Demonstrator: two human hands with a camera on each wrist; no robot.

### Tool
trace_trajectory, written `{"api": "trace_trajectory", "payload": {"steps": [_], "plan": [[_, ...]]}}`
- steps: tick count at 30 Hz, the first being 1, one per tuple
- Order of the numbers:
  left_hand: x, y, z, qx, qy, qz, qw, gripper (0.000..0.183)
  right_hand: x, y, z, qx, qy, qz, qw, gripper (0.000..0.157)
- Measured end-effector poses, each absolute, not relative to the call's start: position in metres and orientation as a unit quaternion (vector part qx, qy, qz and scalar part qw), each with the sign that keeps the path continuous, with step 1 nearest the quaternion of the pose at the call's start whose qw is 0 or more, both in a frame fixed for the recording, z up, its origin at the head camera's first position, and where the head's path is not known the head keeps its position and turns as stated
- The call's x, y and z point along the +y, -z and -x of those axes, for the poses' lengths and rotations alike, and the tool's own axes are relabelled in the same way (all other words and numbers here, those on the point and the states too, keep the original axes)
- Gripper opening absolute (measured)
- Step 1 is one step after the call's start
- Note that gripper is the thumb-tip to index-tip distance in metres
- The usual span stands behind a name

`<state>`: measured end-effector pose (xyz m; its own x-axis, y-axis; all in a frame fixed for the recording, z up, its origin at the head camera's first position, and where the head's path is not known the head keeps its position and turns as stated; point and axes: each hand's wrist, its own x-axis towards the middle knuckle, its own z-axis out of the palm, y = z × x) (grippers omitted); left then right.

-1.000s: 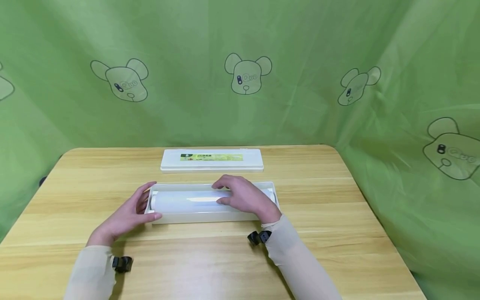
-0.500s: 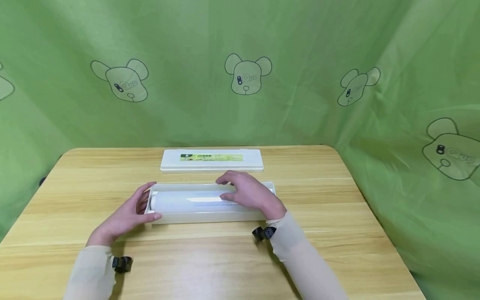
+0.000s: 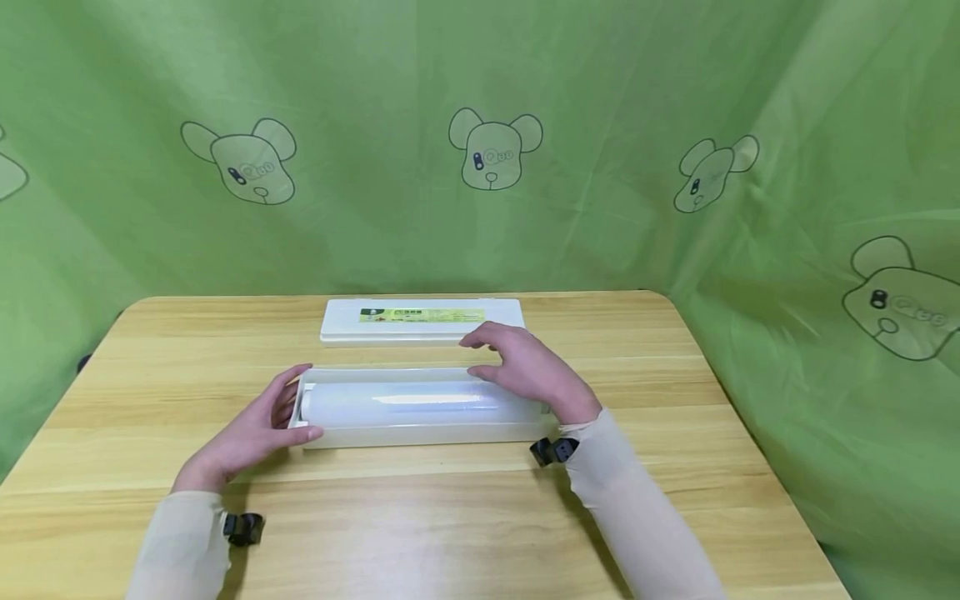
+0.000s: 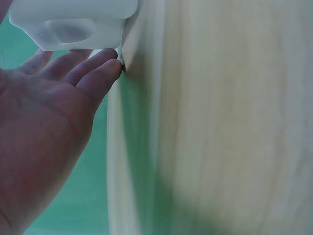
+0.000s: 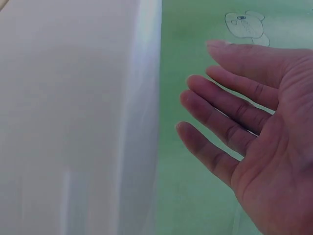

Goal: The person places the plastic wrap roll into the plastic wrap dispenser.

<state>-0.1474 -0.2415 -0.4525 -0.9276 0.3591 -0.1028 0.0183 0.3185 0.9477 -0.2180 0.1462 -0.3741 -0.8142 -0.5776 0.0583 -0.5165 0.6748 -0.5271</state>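
Note:
A long white plastic wrap box [image 3: 420, 434] lies on the table with a roll of plastic wrap [image 3: 405, 403] inside. My left hand [image 3: 251, 429] holds the box's left end, thumb at the front edge and fingers round the far side. The left wrist view shows several fingers of that hand [image 4: 54, 112] against the end wall of the box [image 4: 73, 32]. Above the box's right end hovers my right hand [image 3: 531, 367], thumb and fingers apart with nothing between them. In the right wrist view the right hand [image 5: 264, 127] is off the shiny roll [image 5: 88, 107].
Behind the box lies its white lid [image 3: 420, 333], bearing a yellow-green label. Both sit on the wooden table [image 3: 637, 500]. A green curtain [image 3: 600, 233] with bear outlines surrounds the table's back and sides.
My right hand has lifted off the roll and moved right and away from me, baring more of the film. My left hand and the box have stayed put.

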Motion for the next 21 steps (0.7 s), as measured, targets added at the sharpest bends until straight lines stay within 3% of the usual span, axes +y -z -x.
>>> {"api": "trace_trajectory", "payload": {"steps": [21], "plan": [[-0.242,0.452,0.148,0.8,-0.569,-0.123,0.148,0.097,0.18,0.373,0.231,0.926,0.26,0.273,0.034,0.041]]}}
